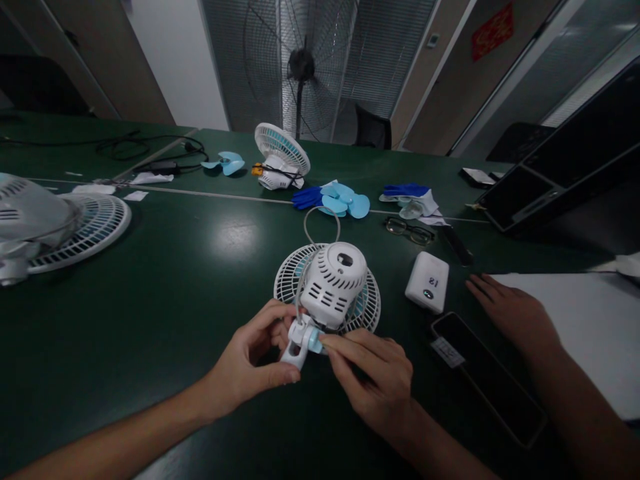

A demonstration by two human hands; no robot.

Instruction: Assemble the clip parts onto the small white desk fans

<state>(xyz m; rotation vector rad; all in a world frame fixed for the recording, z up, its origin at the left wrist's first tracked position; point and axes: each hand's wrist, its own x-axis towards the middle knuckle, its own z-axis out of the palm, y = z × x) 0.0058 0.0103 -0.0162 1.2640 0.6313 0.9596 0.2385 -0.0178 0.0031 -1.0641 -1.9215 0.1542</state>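
Observation:
A small white clip fan point(333, 283) lies grille-down on the dark green table point(165, 293), its motor housing facing up. My left hand point(250, 363) is closed around the fan's white clip mount point(299, 343) at its near end. My right hand point(373, 373) pinches the light blue knob on that same mount from the right. A thin grey cord loops up from the fan.
Another person's hand point(513, 313) rests flat at the right beside a black phone point(487, 377) and a white power bank point(427, 281). Glasses point(409, 230), blue gloves, loose blue fan blades point(345, 200), two other white fans point(280, 157) and cables lie farther back. A floor fan stands behind the table.

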